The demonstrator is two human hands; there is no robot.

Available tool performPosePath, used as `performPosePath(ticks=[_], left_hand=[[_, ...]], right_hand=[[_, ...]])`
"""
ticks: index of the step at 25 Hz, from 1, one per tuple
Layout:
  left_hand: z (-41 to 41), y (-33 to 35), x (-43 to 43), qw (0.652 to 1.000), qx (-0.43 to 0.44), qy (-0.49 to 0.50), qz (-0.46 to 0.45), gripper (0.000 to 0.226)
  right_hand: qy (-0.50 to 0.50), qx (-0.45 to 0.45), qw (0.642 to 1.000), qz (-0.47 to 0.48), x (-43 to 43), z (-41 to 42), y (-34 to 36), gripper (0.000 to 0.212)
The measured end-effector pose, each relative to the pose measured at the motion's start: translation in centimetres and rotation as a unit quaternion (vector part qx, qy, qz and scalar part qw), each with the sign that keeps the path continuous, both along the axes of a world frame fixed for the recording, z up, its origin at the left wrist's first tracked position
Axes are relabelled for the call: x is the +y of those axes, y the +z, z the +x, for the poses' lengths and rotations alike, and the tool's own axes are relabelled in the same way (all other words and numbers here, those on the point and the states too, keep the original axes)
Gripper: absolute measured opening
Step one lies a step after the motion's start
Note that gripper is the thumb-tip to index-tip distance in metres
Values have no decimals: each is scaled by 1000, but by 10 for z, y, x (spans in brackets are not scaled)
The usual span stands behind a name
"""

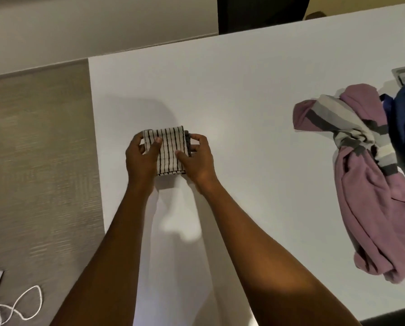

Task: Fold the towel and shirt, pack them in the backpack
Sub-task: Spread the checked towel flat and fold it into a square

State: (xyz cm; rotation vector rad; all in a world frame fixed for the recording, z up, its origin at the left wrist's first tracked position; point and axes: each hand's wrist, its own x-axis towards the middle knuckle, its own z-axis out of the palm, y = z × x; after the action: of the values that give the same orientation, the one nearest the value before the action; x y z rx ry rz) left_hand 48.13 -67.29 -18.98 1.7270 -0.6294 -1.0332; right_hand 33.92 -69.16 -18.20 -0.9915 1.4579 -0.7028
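As the towel [166,149] was folded small at the surface's [243,90] left-centre, left hand [141,158] and right hand [199,158] pinched its side edges, fingers [195,138] curled; soft and light, it seemed best held across all layers.

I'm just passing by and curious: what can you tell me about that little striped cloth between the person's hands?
The striped towel is small and cream with thin dark lines, seemingly soft terry. It is folded into a thick, compact rectangle, with a darker grey edge showing on its right. The left hand grips its left side and the right hand its right, thumbs on top. It is over the white table; whether it is resting or lifted is unclear.
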Motion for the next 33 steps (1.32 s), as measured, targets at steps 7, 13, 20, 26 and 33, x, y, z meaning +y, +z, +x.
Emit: performPosePath(ticks=[7,13,20,26,33], left_hand=[[87,-22,-66,987,-158,34,-17,49],[114,-54,-83,943,-330,-35,-32,45],[107,-73,-66,871,-441,-216,-17,53],[108,-70,-65,821,-515,-240,63,59],[88,-41,-59,826,-522,-199,78,63]], right_hand=[[52,63,989,-125,-63,95,-20,74],[138,191,940,-245,-86,127,-52,54],[303,438,786,-313,-73,131,-78,58],[338,429,799,-252,-78,129,-72,59],[339,420,796,-273,-70,102,-34,58]])
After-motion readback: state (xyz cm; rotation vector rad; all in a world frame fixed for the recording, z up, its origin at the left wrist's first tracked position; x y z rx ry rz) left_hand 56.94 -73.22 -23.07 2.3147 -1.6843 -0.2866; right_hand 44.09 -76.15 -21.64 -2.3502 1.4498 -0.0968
